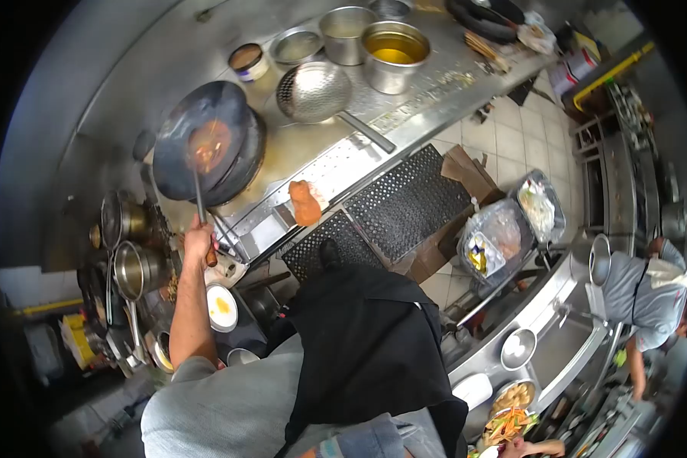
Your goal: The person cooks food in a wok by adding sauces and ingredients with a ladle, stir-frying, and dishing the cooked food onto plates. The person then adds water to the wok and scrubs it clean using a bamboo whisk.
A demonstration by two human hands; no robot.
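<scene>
My left hand (198,243) is closed around the handle of a long ladle (200,192), whose wooden end sticks out below my fist. The ladle's head reaches into a large dark wok (174,145), where a reddish-orange sauce (209,145) lies and hides part of it. The wok sits tilted on the stove (282,160). On the stove's front ledge, right of my hand, is a crumpled orange cloth (305,204). Below my hand stands a white bowl (222,308) with something yellow in it. My right hand is out of view.
A perforated strainer (313,91) rests on the stove, its handle over the front edge. Behind it are a pot of yellow oil (395,52) and other pots. Black mats (408,202) cover the floor. Plastic-lined bins (496,237) stand right. A co-worker (641,294) is far right; another person's hand (517,448) touches vegetables.
</scene>
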